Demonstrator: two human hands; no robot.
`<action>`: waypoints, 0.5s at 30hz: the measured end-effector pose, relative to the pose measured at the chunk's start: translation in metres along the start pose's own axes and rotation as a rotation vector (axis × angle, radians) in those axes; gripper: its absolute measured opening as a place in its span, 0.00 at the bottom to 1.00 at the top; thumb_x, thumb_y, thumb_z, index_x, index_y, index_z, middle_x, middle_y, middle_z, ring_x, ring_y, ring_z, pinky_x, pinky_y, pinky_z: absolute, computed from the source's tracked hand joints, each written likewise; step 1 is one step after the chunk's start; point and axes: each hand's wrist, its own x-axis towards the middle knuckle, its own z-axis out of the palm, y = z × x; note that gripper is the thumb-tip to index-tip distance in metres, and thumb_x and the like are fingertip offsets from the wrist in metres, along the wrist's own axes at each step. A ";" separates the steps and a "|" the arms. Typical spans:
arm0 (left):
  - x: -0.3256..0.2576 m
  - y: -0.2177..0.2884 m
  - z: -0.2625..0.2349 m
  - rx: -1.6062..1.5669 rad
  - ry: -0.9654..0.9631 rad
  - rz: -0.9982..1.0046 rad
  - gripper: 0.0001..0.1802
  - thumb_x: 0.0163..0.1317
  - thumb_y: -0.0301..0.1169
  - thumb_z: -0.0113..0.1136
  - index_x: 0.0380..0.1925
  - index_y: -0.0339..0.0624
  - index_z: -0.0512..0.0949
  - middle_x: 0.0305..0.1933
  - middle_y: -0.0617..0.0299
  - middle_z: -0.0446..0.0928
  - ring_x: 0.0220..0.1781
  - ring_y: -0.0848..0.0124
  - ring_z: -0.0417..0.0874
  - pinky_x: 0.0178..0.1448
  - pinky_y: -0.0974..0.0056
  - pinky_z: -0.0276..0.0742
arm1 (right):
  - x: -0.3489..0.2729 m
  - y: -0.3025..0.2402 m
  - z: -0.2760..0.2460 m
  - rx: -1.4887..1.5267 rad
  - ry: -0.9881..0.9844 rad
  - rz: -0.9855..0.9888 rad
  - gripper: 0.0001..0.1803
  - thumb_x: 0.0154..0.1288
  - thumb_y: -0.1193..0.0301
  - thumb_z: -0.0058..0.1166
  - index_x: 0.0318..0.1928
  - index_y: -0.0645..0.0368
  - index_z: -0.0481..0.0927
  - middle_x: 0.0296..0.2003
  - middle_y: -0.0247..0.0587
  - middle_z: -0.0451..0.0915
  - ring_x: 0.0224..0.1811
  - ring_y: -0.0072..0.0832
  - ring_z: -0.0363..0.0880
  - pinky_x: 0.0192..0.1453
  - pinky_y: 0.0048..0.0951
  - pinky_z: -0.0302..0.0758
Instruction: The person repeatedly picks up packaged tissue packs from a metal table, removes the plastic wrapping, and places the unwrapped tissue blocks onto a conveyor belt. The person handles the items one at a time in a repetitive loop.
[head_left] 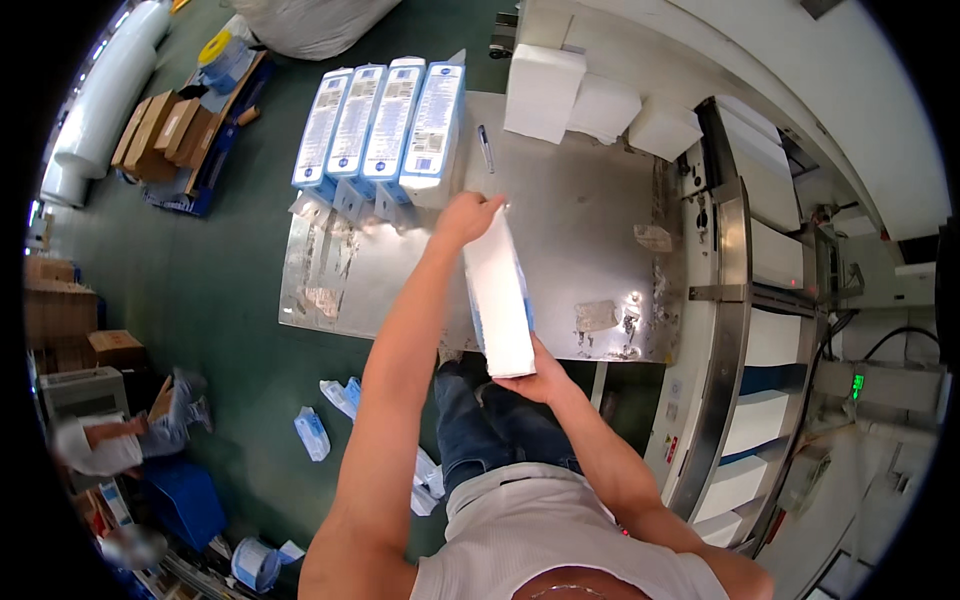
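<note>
A tall white stack of folded tissue sheets, partly sleeved in a clear blue-edged plastic wrapper, is held over the near edge of the scuffed grey metal surface. Its near end is cupped from below by the right hand, fingers curled around the stack's bottom corner. Its far end is gripped by the left hand, closed over the top of the stack. Beyond the stack, at the surface's far left corner, four blue-and-white wrapped tissue packs are stood side by side, touching one another. A dark pen is laid just beside those packs. Farther still, at the far edge of the surface, bare white tissue blocks are piled.
</note>
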 end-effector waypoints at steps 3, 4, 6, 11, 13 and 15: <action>-0.061 -0.051 -0.009 -0.284 0.269 0.043 0.26 0.71 0.49 0.59 0.49 0.33 0.84 0.50 0.45 0.85 0.51 0.51 0.86 0.59 0.53 0.77 | -0.041 -0.005 0.031 -0.200 0.346 -0.087 0.35 0.77 0.46 0.51 0.75 0.50 0.64 0.66 0.45 0.75 0.68 0.45 0.74 0.67 0.64 0.72; -0.089 -0.068 -0.008 -0.498 0.300 0.045 0.26 0.73 0.48 0.58 0.49 0.32 0.84 0.48 0.50 0.86 0.50 0.58 0.85 0.56 0.57 0.77 | -0.043 -0.008 0.010 -0.311 0.386 -0.125 0.36 0.75 0.49 0.57 0.75 0.49 0.64 0.66 0.41 0.76 0.66 0.44 0.76 0.62 0.66 0.74; -0.143 -0.107 0.016 -0.721 0.348 -0.034 0.24 0.74 0.45 0.59 0.50 0.31 0.84 0.47 0.56 0.86 0.50 0.68 0.84 0.55 0.62 0.76 | -0.029 -0.012 -0.035 -0.619 0.501 -0.433 0.34 0.69 0.57 0.65 0.68 0.62 0.72 0.58 0.46 0.82 0.58 0.40 0.82 0.62 0.44 0.77; -0.234 -0.164 0.097 -0.665 0.378 -0.294 0.25 0.65 0.33 0.72 0.56 0.26 0.80 0.51 0.51 0.85 0.54 0.68 0.84 0.60 0.62 0.77 | -0.024 -0.034 -0.053 -1.263 0.661 -0.734 0.43 0.55 0.58 0.77 0.61 0.74 0.71 0.55 0.59 0.82 0.59 0.45 0.82 0.64 0.39 0.75; -0.243 -0.167 0.096 -0.623 0.310 -0.361 0.28 0.63 0.35 0.73 0.57 0.26 0.79 0.52 0.47 0.85 0.53 0.66 0.85 0.58 0.61 0.79 | -0.015 -0.045 -0.062 -1.261 0.595 -0.661 0.48 0.53 0.55 0.79 0.62 0.75 0.67 0.56 0.61 0.81 0.61 0.47 0.81 0.65 0.40 0.75; -0.240 -0.177 0.095 -0.585 0.261 -0.313 0.31 0.61 0.34 0.73 0.60 0.26 0.76 0.53 0.46 0.84 0.52 0.65 0.86 0.57 0.60 0.80 | -0.010 -0.052 -0.069 -1.320 0.621 -0.598 0.49 0.52 0.53 0.79 0.62 0.73 0.67 0.57 0.61 0.81 0.62 0.48 0.80 0.66 0.40 0.74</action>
